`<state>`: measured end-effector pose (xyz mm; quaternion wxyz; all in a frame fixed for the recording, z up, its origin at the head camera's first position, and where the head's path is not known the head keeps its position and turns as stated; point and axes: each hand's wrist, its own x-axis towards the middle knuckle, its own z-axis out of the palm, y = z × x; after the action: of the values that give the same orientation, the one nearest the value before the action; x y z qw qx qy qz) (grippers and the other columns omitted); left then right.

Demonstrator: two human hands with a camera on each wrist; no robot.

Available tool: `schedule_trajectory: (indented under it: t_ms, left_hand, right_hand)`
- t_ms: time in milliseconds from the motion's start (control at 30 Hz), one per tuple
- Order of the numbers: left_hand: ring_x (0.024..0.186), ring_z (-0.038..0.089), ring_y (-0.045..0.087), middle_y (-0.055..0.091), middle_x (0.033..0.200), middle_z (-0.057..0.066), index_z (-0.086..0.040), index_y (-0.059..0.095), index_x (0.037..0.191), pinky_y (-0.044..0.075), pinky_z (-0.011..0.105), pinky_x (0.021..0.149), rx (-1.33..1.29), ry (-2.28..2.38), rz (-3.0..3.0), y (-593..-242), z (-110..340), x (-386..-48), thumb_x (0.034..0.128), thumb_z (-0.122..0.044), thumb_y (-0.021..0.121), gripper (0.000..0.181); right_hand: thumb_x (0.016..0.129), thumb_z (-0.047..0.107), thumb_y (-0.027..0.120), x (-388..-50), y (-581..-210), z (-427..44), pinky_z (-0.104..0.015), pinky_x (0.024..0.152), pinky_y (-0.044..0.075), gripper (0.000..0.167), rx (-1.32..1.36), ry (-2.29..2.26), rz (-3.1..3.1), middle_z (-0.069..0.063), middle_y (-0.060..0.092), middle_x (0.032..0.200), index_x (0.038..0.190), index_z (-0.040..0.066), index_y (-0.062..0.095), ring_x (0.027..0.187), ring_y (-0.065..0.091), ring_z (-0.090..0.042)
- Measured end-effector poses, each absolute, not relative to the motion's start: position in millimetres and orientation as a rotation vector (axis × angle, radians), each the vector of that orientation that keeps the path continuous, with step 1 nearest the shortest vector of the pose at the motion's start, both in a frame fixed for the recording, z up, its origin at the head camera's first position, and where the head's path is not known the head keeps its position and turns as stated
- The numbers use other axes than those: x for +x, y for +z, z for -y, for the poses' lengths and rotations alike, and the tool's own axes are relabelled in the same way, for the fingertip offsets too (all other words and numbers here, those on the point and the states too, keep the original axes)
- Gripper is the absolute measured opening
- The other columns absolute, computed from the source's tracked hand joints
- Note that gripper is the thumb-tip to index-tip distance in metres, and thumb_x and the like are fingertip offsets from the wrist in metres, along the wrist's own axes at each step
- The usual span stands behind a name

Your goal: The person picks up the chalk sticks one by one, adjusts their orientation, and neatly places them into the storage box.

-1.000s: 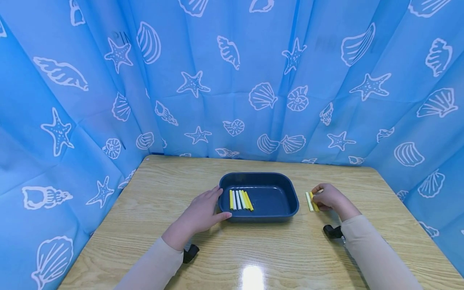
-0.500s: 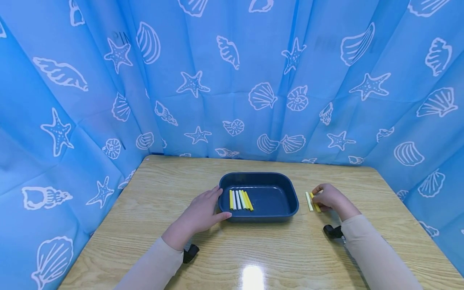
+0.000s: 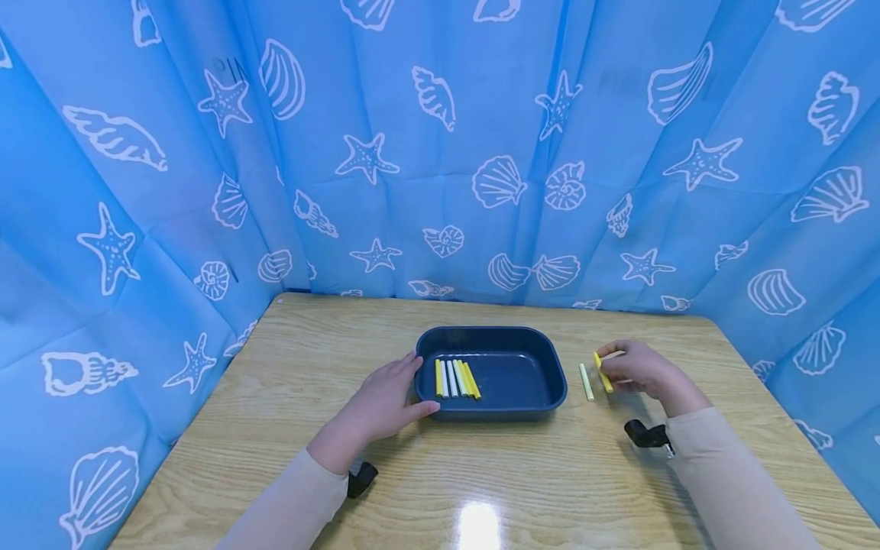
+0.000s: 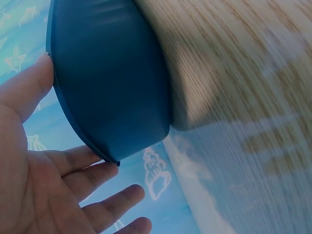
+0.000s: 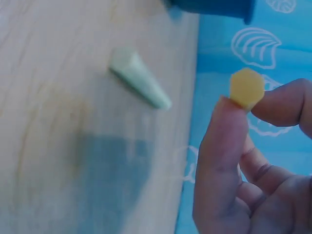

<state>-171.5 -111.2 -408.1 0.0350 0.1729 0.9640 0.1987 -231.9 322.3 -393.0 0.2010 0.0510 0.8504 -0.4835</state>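
My right hand [image 3: 641,368] pinches a yellow chalk stick [image 3: 603,373] between thumb and fingers, just above the table. Its six-sided end faces the camera in the right wrist view, where the yellow chalk [image 5: 246,87] is held at the fingertips. To its left a pale green-white chalk stick [image 3: 587,382] lies on the wood. The dark blue tray [image 3: 558,374] stands mid-table; several yellow and white chalk sticks [image 3: 454,380] lie side by side at its left end. My left hand [image 3: 381,401] rests on the tray's left end, thumb and fingertips touching the rim [image 4: 73,122], fingers mostly straight.
The wooden table [image 3: 330,328] is bounded at its back and sides by a blue curtain [image 3: 440,153] printed with shells and starfish. A black wrist mount [image 3: 646,434] hangs below the right wrist, another mount [image 3: 362,480] below the left.
The right hand has lifted the yellow chalk and moved slightly right, away from the pale stick, which stays put. The left hand and tray have not moved.
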Motion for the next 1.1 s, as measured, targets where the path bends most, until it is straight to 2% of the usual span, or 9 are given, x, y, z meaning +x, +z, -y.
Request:
schedule_trajectory:
  t_ms: [200,500,933,1100]
  left_hand:
    - [0.146,0.037,0.032,0.034,0.159,0.017,-0.003,0.037,0.154,0.027,0.053,0.118,0.525,0.61,-2.966,-408,111,-172,0.0915,-0.053,0.068,0.086]
    - [0.147,0.036,0.031,0.033,0.16,0.015,-0.004,0.037,0.154,0.027,0.053,0.118,0.513,0.611,-2.961,-407,110,-171,0.0912,-0.053,0.068,0.086]
    - [0.146,0.036,0.032,0.033,0.16,0.016,-0.002,0.037,0.154,0.027,0.053,0.118,0.526,0.611,-2.963,-407,111,-172,0.0917,-0.053,0.068,0.086]
    - [0.146,0.037,0.032,0.033,0.16,0.016,-0.002,0.037,0.154,0.026,0.054,0.118,0.532,0.622,-2.96,-407,111,-171,0.0918,-0.053,0.068,0.086]
  right_hand:
    - [0.095,0.008,0.056,-232,-378,-315,-0.035,0.075,0.058,0.054,0.094,-1.412,-2.309,-0.012,0.055,0.107,0.142,-0.011,0.036,0.081,0.06,-0.016]
    - [0.098,0.007,0.054,-238,-363,-305,-0.032,0.077,0.058,0.056,0.011,-1.574,-2.106,-0.002,0.06,0.095,0.146,-0.008,0.029,0.077,0.062,-0.01]
    - [0.096,0.005,0.053,-252,-342,-270,-0.029,0.073,0.058,0.048,-0.043,-1.556,-2.032,-0.006,0.055,0.097,0.139,-0.006,0.034,0.078,0.061,-0.011]
    - [0.096,0.005,0.052,-258,-339,-255,-0.026,0.072,0.058,0.05,-0.039,-1.517,-2.022,-0.007,0.056,0.101,0.141,-0.006,0.032,0.076,0.059,-0.01]
